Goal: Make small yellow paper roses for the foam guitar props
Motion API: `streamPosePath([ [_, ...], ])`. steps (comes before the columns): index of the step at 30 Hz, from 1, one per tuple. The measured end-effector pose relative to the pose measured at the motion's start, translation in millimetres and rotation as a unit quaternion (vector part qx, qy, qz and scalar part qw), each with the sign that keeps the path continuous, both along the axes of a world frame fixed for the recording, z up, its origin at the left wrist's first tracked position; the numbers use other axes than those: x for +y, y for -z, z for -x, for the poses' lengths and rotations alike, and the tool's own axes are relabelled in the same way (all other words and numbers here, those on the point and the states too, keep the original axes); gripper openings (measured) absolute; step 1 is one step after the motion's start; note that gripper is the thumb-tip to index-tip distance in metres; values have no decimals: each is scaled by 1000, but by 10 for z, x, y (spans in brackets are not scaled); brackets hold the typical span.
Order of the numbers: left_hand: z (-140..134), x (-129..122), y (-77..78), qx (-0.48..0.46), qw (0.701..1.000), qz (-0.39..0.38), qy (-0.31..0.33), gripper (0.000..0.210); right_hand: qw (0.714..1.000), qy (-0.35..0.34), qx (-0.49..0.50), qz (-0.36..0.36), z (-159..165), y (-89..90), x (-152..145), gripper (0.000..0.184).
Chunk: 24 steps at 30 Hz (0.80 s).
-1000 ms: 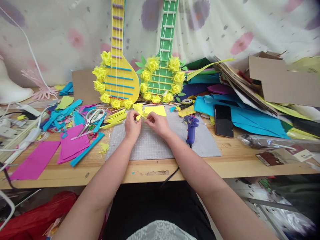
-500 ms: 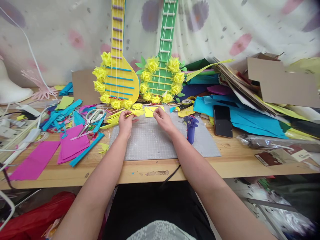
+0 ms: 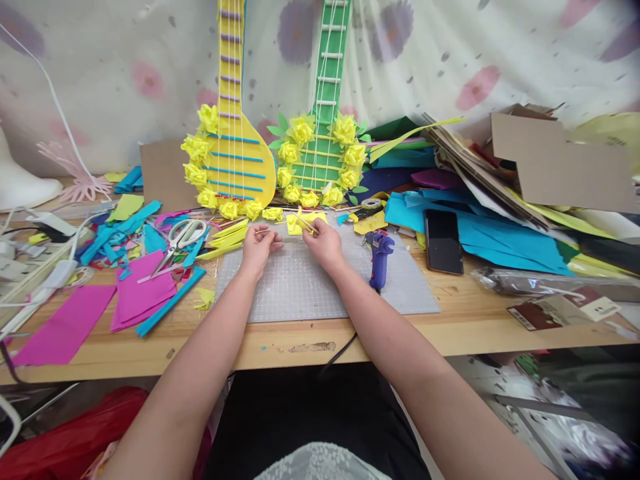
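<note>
My left hand (image 3: 259,248) is over the left part of the grey cutting mat (image 3: 300,293), its thumb and index finger pinched around a thin, pale yellowish piece (image 3: 262,231) too small to name. A short way to the right, my right hand (image 3: 324,245) grips a thin pale stick (image 3: 304,223) that slants up and left. Just behind that stick lies yellow paper (image 3: 294,225); whether the two touch is hard to tell. Folded yellow strips (image 3: 227,239) rest left of my left hand. A blue glue gun (image 3: 380,260) stands on the mat to the right.
Two paper guitars, one yellow (image 3: 240,150) and one green (image 3: 325,140), lean at the back with yellow flowers. Scissors (image 3: 183,240) and magenta sheets (image 3: 145,290) lie left. On the right are a phone (image 3: 443,241), blue paper (image 3: 490,233) and cardboard (image 3: 555,167).
The yellow paper strip that stretched from my left fingers toward the right is no longer between my hands. The stick in my right hand now tilts differently, and my left fingers have spread somewhat.
</note>
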<state>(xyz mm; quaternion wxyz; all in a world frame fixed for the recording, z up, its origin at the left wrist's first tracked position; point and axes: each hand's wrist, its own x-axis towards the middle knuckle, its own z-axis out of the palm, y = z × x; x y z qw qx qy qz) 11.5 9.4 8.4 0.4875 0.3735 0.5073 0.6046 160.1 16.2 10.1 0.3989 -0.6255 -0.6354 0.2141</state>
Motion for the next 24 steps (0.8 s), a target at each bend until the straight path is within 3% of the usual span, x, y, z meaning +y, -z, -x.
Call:
streamPosePath([
  [6, -135, -117, 0, 43, 998, -19, 51, 22, 1000, 12, -17, 18, -25, 2, 13, 15],
  [9, -181, -138, 43, 156, 984, -79, 44, 19, 1000, -8, -1, 20, 1, 7, 13, 18],
  [14, -171, -154, 24, 330, 932, -152, -16, 13, 997, -57, 50, 18, 50, 26, 11, 19],
  [24, -148, -155, 19, 380, 907, -172, -54, 15, 992, -88, 88, 19, 49, 35, 5, 20],
])
